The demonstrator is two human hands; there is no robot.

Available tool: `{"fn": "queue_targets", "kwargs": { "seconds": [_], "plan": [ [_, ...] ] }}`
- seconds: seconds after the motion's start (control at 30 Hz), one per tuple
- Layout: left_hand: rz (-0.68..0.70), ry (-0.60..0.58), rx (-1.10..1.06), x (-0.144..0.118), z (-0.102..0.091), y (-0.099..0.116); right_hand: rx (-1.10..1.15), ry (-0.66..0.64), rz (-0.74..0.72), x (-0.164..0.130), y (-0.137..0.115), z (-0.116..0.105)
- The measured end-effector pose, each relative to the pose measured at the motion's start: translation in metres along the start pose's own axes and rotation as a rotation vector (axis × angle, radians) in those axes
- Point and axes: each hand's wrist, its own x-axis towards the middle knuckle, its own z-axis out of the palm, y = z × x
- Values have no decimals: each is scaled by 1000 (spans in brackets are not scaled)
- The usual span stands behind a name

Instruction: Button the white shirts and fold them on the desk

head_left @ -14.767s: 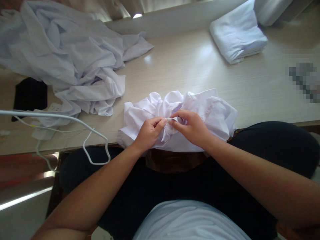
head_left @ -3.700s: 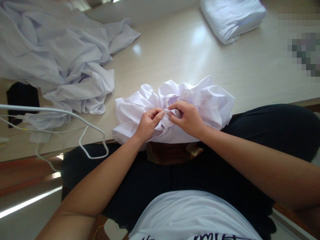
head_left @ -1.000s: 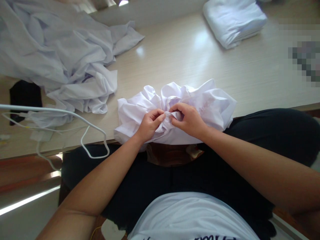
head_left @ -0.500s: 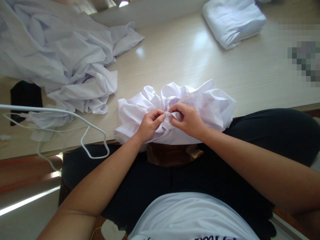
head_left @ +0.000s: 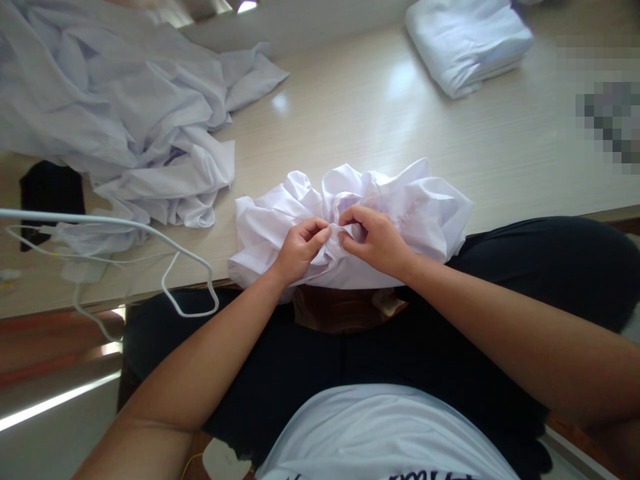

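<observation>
Shirt [head_left: 400,200]: white, bunched at the bench [head_left: 350,120] near edge. Left hand [head_left: 299,250] and right hand [head_left: 379,241] both pinched closed on one fold at its middle, fingertips nearly meeting.

Pale wood-grain table [head_left: 350,113], daylight glare

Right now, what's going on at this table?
A seated person is working on a crumpled white garment at the near edge of the wooden table. The left hand and right hand meet at its middle, each pinching a small fold of the cloth between fingertips. A loose heap of white fabric lies to the left, a folded white stack sits far right, and a white cable hangs off the table edge.
</observation>
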Motion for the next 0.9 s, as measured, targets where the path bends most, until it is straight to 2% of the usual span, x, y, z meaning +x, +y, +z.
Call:
{"fn": "queue_targets", "kwargs": {
  "seconds": [0.9],
  "plan": [
    [0,-19,-11,1,-3,-2,18,21,25,-2,-2,1]
  ]
}}
